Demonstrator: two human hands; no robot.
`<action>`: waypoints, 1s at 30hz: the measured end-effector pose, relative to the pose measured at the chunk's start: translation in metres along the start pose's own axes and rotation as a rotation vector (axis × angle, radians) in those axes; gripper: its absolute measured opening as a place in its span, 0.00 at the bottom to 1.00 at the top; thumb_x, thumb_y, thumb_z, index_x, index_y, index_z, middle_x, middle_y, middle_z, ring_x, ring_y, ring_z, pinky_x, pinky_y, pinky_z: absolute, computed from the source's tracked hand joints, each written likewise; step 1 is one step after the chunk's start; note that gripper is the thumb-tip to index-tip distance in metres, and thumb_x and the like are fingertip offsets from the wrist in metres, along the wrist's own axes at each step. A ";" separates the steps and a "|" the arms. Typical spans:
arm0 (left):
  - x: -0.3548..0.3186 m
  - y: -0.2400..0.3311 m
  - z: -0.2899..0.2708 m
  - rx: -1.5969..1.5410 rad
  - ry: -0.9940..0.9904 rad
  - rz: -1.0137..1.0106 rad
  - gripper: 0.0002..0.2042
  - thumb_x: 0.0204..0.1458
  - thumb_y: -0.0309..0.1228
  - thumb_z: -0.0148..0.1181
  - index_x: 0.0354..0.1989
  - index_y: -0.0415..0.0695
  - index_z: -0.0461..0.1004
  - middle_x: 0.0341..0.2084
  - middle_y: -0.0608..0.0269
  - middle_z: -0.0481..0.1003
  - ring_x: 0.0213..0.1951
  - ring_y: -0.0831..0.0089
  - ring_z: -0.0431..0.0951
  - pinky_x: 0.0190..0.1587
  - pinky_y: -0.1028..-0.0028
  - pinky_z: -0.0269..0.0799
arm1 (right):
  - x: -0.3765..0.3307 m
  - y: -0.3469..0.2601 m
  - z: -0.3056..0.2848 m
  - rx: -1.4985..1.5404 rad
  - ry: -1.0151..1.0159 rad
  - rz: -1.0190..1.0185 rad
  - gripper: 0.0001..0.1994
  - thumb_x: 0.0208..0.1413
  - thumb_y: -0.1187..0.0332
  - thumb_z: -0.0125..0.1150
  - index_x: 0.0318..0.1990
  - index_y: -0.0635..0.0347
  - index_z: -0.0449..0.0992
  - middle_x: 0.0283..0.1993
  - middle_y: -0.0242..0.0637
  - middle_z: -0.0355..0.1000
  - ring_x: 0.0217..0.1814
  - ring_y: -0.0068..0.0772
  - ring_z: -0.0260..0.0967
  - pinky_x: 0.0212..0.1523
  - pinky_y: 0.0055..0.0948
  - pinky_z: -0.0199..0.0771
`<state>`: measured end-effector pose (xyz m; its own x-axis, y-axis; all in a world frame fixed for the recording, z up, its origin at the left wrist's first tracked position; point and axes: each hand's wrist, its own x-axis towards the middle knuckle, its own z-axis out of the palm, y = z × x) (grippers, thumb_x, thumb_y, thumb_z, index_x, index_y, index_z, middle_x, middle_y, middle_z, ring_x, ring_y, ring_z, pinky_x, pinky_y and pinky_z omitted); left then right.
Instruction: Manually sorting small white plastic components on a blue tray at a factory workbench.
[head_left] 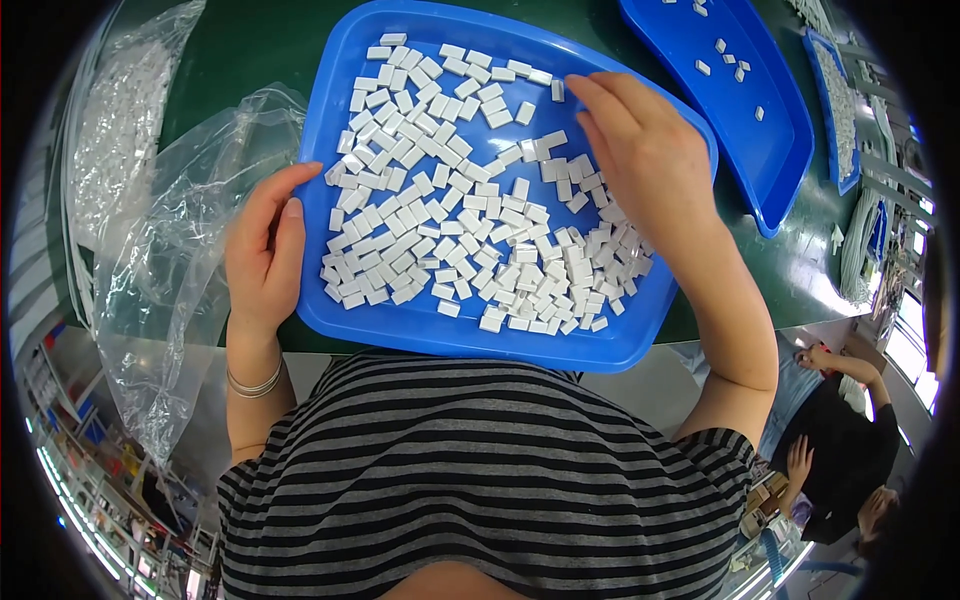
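Green worktop [250,50] carries the blue tray [420,335] scattered with white blocks [400,240], my left hand [265,250] resting slightly parted fingers at its nine-o'clock rim, likely steadying it, while my right hand [650,150] curls over two o'clock, whether pinching a block I cannot tell.

Black-grey striped top [480,460] — silvery left-wrist bangles [254,387]

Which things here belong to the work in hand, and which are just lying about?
In use:
- near blue tray, left hand at its rim
- white pieces inside, right hand over them

Apparently set aside:
- second blue tray, upper right
- clear plastic, left
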<state>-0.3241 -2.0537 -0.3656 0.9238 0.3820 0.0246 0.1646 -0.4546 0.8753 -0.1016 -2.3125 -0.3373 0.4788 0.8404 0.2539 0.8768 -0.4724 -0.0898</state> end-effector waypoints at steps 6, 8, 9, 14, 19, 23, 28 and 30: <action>0.000 0.001 0.001 -0.007 0.004 0.000 0.15 0.59 0.20 0.45 0.51 0.36 0.74 0.39 0.60 0.76 0.33 0.81 0.71 0.36 0.82 0.65 | 0.003 -0.008 0.007 -0.013 -0.058 0.005 0.10 0.54 0.70 0.63 0.44 0.55 0.79 0.43 0.32 0.75 0.41 0.34 0.76 0.37 0.28 0.77; 0.000 0.001 0.001 -0.008 0.009 0.003 0.14 0.59 0.20 0.45 0.51 0.36 0.74 0.39 0.60 0.76 0.33 0.81 0.71 0.36 0.82 0.65 | 0.004 -0.003 0.001 0.008 -0.069 -0.002 0.09 0.54 0.71 0.63 0.44 0.55 0.79 0.42 0.32 0.76 0.39 0.33 0.76 0.34 0.27 0.77; -0.001 0.000 0.001 -0.011 0.012 0.002 0.14 0.59 0.20 0.45 0.51 0.36 0.74 0.39 0.60 0.76 0.33 0.81 0.71 0.37 0.82 0.65 | 0.003 0.003 -0.002 0.065 -0.038 0.054 0.08 0.54 0.72 0.63 0.43 0.56 0.79 0.40 0.33 0.76 0.35 0.33 0.76 0.32 0.26 0.77; 0.000 0.002 0.001 -0.015 -0.007 -0.015 0.14 0.59 0.20 0.46 0.51 0.36 0.74 0.39 0.60 0.76 0.33 0.81 0.71 0.37 0.82 0.65 | 0.003 0.025 -0.016 0.045 0.091 0.139 0.07 0.52 0.73 0.65 0.40 0.60 0.80 0.38 0.34 0.76 0.30 0.34 0.76 0.31 0.26 0.76; -0.001 -0.002 0.002 -0.006 0.025 0.003 0.14 0.59 0.20 0.46 0.51 0.37 0.74 0.39 0.60 0.76 0.33 0.82 0.71 0.36 0.82 0.65 | 0.006 0.004 -0.004 0.085 0.078 0.018 0.10 0.51 0.74 0.65 0.42 0.57 0.80 0.43 0.32 0.76 0.36 0.35 0.77 0.35 0.28 0.78; 0.001 0.000 0.001 -0.017 0.009 0.002 0.14 0.59 0.20 0.46 0.51 0.37 0.74 0.39 0.61 0.76 0.32 0.82 0.70 0.36 0.82 0.65 | 0.007 -0.005 0.004 -0.056 0.032 -0.113 0.11 0.49 0.72 0.66 0.42 0.56 0.80 0.45 0.34 0.76 0.42 0.34 0.76 0.40 0.28 0.79; 0.000 0.001 0.001 -0.018 0.011 0.014 0.14 0.59 0.21 0.46 0.51 0.37 0.74 0.38 0.61 0.77 0.31 0.82 0.70 0.35 0.82 0.64 | 0.004 0.000 0.003 0.047 -0.051 -0.036 0.11 0.51 0.73 0.64 0.43 0.56 0.80 0.44 0.33 0.75 0.43 0.33 0.75 0.40 0.28 0.78; -0.001 0.001 0.003 -0.022 0.028 0.021 0.14 0.60 0.21 0.46 0.51 0.37 0.74 0.38 0.61 0.77 0.31 0.82 0.70 0.35 0.82 0.64 | 0.007 0.018 -0.011 0.100 0.056 0.019 0.10 0.52 0.72 0.64 0.43 0.55 0.80 0.45 0.33 0.75 0.42 0.31 0.75 0.39 0.27 0.78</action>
<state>-0.3237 -2.0571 -0.3658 0.9169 0.3952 0.0561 0.1375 -0.4446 0.8851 -0.0831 -2.3183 -0.3270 0.4945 0.8141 0.3043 0.8690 -0.4569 -0.1899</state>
